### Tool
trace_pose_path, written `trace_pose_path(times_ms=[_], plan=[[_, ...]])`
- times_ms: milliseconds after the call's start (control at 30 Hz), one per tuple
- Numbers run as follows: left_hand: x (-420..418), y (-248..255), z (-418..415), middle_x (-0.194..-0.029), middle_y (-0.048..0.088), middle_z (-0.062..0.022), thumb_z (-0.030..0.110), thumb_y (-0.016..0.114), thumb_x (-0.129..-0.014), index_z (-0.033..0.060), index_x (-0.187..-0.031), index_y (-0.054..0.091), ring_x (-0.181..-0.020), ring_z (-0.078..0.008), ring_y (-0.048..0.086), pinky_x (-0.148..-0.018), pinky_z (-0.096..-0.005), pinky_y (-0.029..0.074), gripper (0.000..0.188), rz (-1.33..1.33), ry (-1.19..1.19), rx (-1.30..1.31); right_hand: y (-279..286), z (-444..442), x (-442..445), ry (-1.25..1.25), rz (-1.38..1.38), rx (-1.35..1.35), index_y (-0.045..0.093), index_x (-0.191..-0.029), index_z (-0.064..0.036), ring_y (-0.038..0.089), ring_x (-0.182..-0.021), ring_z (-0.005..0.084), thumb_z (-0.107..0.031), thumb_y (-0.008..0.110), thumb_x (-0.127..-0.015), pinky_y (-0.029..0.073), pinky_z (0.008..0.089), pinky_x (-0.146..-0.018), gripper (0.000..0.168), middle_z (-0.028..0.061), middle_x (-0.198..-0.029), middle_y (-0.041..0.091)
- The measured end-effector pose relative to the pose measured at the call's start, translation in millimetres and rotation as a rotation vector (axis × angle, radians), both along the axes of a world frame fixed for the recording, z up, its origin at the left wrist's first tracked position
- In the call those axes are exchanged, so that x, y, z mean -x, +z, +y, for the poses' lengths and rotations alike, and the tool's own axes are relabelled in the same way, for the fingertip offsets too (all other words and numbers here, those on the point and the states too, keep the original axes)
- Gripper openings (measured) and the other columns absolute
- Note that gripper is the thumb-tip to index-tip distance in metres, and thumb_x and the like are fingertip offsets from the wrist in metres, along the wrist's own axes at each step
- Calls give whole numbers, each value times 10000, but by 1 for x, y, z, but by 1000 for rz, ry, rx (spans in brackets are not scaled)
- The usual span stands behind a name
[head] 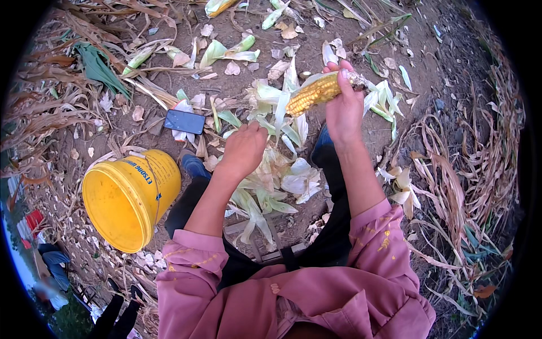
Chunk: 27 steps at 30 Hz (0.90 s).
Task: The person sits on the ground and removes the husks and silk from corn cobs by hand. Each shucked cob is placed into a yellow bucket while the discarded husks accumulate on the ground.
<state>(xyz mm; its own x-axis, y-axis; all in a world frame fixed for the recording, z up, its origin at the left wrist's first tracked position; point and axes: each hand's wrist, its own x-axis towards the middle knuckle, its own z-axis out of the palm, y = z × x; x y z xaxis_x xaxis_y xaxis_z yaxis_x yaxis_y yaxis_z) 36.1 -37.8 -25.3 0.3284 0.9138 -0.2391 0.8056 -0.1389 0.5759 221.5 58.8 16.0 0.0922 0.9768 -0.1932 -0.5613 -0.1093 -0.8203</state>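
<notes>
My right hand (345, 101) grips an ear of corn (313, 96) near its dark, ragged end. Its yellow kernels are bare on the near side, and a pale husk strip (281, 112) hangs by the other end. To the left and lower, my left hand (245, 146) is curled with its back towards me. Its fingertips are hidden, so whether it pinches any husk is unclear. Loose pale corn husks (271, 186) lie heaped on the soil between my feet, below both hands.
A yellow plastic bucket (165, 178) lies tipped on its side at left, its mouth towards me. Beyond it a smartphone (185, 121) rests on husks. Dry corn stalks (449, 169) line the right, and more lie at left. Other people's legs (114, 311) show at lower left.
</notes>
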Motion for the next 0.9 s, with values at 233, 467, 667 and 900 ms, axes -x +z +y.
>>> trace_pose_path(times_ms=[233,467,667,900], plan=[[-12,38,25,-906,605,-118,319,438,-930,-27,-1109,478,-778,-187,600,-731,-313,499,391,-1330,674,856,4,-40,38,198,-456,-480,461,-1088,-50,482,-1109,209,-84,554,-866,350,355,-967,244,139,-1142,525],[10,7,24,-987,569,-71,160,488,-868,35,-1055,532,-888,-146,561,-807,-298,458,229,-1704,1015,681,6,-56,50,577,-1024,-888,464,-1166,-117,476,-1122,320,44,588,-722,381,430,-959,488,112,-1209,473],[11,20,32,-992,570,-89,80,503,-828,-4,-1071,504,-884,-173,575,-814,-305,474,258,-1655,983,525,-7,-50,40,644,-1233,-652,423,-1258,-147,506,-1063,332,23,514,-774,450,390,-863,521,135,-1205,475],[8,14,32,-1009,568,-100,58,498,-808,2,-1100,490,-916,-191,570,-834,-320,473,297,-1648,961,515,-12,-49,34,578,-1220,-530,550,-976,-75,596,-800,317,-46,546,-801,486,408,-672,178,130,-844,585]])
